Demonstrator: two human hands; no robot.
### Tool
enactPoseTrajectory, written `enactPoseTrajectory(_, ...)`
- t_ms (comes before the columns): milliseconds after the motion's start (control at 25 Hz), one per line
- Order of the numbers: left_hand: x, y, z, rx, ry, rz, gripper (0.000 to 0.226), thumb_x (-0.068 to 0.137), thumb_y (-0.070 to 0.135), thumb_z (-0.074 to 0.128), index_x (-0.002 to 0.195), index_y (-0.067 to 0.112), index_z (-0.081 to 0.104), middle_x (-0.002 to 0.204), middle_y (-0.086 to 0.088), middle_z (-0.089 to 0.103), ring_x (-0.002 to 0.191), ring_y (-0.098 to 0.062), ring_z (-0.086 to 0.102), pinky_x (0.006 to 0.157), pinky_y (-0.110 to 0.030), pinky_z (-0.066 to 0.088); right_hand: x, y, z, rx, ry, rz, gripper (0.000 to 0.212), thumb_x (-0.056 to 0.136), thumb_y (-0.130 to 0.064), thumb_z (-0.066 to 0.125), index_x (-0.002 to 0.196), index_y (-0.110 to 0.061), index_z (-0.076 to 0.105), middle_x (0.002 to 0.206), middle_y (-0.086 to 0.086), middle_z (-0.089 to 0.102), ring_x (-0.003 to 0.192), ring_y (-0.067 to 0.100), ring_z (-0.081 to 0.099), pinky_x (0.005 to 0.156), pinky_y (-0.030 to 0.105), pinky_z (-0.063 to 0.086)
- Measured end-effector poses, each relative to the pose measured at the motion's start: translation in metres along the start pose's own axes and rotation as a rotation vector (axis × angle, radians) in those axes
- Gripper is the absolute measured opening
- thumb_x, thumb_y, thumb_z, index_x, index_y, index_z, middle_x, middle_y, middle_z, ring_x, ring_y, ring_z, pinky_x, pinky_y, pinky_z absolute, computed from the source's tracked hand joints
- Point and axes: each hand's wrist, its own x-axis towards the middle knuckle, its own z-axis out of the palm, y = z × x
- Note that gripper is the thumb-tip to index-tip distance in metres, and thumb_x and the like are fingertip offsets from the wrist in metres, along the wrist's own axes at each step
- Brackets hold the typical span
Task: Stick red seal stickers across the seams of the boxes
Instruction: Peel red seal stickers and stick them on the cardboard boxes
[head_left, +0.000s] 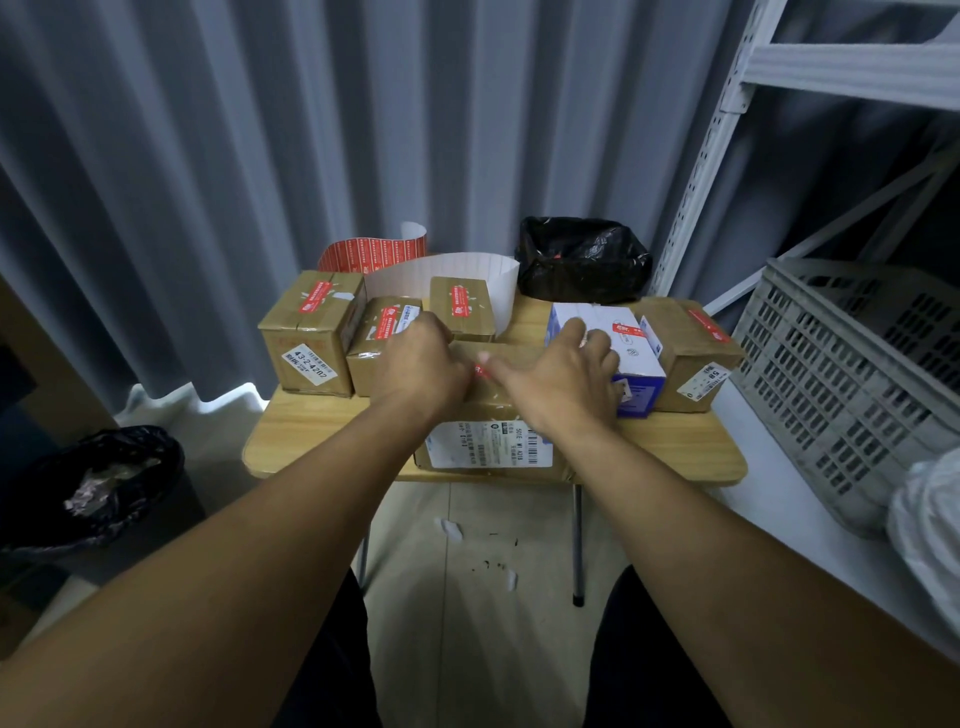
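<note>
A flat brown box (488, 441) with a white shipping label lies at the front middle of the small wooden table (322, 441). Both my hands rest on its top. A red seal sticker (480, 370) shows between them. My left hand (421, 358) lies over the box's far left part with fingers bent down. My right hand (561, 374) presses with spread fingers on the right part, its thumb beside the sticker. Several other boxes behind carry red seals: a brown one (311, 332) at far left, a white and blue one (631, 358), a brown one (691, 353) at right.
A roll of red stickers (374, 254) and a curl of white backing paper (457, 270) stand at the table's back. A black bag (582, 265) sits behind. A grey crate (852, 379) and metal shelving (727, 130) stand at right, a black bin (93, 483) at left.
</note>
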Motion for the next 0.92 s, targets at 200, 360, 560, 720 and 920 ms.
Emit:
enactPoseTrajectory(200, 0.001, 0.0, 0.001, 0.006, -0.011, -0.006, 0.025, 0.093, 0.027, 0.064, 0.115, 0.015, 0.064, 0.102, -0.006, 0.068, 0.092, -0.025, 0.063, 0.07, -0.034, 0.049, 0.004, -0.001, 0.004, -0.016, -0.064, 0.016, 0.097, 0.081, -0.068, 0.065, 0.15, -0.012, 0.025, 0.152, 0.015, 0.032, 0.14, 0.036, 0.032, 0.106, 0.053, 0.037)
enactPoseTrajectory(360, 0.0, 0.002, 0.0, 0.002, -0.024, -0.02, 0.022, 0.094, 0.022, 0.062, 0.115, 0.015, 0.064, 0.098, -0.003, 0.063, 0.088, -0.022, 0.059, 0.068, -0.033, 0.044, 0.009, 0.001, 0.003, 0.035, -0.07, 0.018, 0.092, 0.085, -0.058, 0.068, 0.154, -0.017, 0.023, 0.153, 0.013, 0.032, 0.141, 0.035, 0.031, 0.106, 0.052, 0.038)
enactPoseTrajectory(560, -0.001, 0.002, -0.002, -0.009, -0.033, -0.024, 0.024, 0.092, 0.021, 0.064, 0.116, 0.015, 0.064, 0.101, -0.003, 0.063, 0.089, -0.021, 0.059, 0.067, -0.032, 0.045, 0.01, 0.008, 0.0, 0.07, -0.06, -0.009, 0.079, 0.091, -0.05, 0.065, 0.155, -0.022, 0.028, 0.151, 0.01, 0.036, 0.139, 0.033, 0.035, 0.103, 0.048, 0.041)
enactPoseTrajectory(720, -0.002, 0.002, -0.004, -0.038, -0.053, -0.029, 0.025, 0.093, 0.021, 0.066, 0.116, 0.015, 0.063, 0.099, -0.002, 0.062, 0.089, -0.02, 0.06, 0.069, -0.032, 0.048, 0.012, 0.014, 0.0, 0.134, -0.039, -0.008, 0.067, 0.096, -0.038, 0.06, 0.155, -0.024, 0.03, 0.151, 0.008, 0.038, 0.138, 0.031, 0.037, 0.103, 0.046, 0.041)
enactPoseTrajectory(920, -0.001, 0.002, -0.004, -0.05, -0.05, -0.029, 0.024, 0.091, 0.019, 0.067, 0.114, 0.016, 0.062, 0.096, 0.0, 0.059, 0.09, -0.02, 0.06, 0.066, -0.03, 0.047, 0.012, 0.018, 0.001, 0.182, -0.011, -0.018, 0.056, 0.101, -0.024, 0.048, 0.155, -0.022, 0.033, 0.151, 0.008, 0.041, 0.137, 0.031, 0.04, 0.102, 0.045, 0.042)
